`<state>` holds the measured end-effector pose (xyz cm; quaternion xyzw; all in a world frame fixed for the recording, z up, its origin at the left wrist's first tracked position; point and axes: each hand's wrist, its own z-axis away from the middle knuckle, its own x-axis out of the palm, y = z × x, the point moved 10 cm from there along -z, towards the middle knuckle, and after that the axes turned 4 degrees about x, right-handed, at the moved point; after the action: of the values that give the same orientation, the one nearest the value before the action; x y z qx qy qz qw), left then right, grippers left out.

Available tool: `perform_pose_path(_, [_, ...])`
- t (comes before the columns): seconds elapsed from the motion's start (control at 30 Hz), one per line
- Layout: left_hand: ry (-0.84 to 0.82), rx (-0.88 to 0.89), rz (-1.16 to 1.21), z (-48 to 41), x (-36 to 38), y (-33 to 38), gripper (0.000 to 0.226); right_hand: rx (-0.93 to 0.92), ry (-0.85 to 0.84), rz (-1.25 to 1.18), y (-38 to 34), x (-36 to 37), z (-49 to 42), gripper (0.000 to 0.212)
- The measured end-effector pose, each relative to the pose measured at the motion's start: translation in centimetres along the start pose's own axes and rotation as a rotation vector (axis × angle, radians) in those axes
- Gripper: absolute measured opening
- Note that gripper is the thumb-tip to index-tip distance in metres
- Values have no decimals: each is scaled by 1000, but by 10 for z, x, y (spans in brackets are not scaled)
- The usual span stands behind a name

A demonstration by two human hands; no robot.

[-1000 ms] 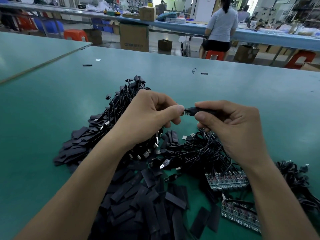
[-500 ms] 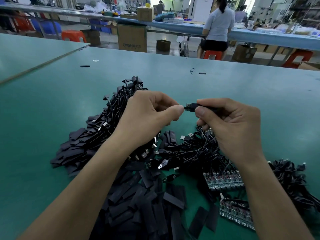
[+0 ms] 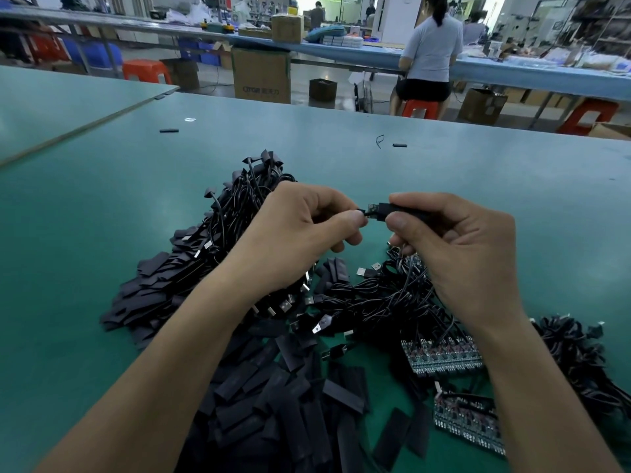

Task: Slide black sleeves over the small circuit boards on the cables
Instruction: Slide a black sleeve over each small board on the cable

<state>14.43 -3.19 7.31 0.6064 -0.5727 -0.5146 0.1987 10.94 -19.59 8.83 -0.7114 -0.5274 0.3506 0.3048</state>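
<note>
Green matting covers the workbench (image 3: 102, 233), and just above its middle, held clear of the surface between both hands, is the piece in work: a black sleeve (image 3: 406, 210) with a small circuit board (image 3: 374, 208) showing at its open left end. The right hand (image 3: 467, 257) pinches the sleeve between thumb and forefinger, its other fingers curled beneath. The left hand (image 3: 300, 237) pinches, thumb against forefinger, what looks like the thin cable (image 3: 362, 211) right at the board's end; exactly where its tips sit is too small to tell. Judging by its look, the sleeve is light, thin-walled and soft, so a hard squeeze would likely flatten its mouth and jam the board. It is best held by the edges near the opening, with the board steadied by its sides or by the lead close to the solder end, since the fine wire probably bends and pulls free easily. How much of the board is already covered cannot be told. Below the hands lies a tangle of black leads (image 3: 375, 302) with silvery plugs (image 3: 375, 266). Toward the camera is a heap of loose flat sleeves (image 3: 273, 404), to the left a mound of cabled pieces (image 3: 232, 213), and to the right two rows of bare boards (image 3: 444, 356). Beyond the bench, a seated person (image 3: 430, 46) works at another table near a cardboard box (image 3: 262, 76).
</note>
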Motion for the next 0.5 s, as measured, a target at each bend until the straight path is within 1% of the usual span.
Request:
perform_pose_path(0.17, [-29, 4, 10, 1, 4, 1, 12, -40, -13, 62, -6, 2, 1, 20])
perform_pose_path(0.33, [-22, -6, 1, 1, 4, 1, 14, -48, -28, 90, -6, 3, 1, 30])
perform_pose_path(0.5, [-24, -7, -39, 1, 5, 2, 13, -71, -25, 102, -5, 5, 1, 28])
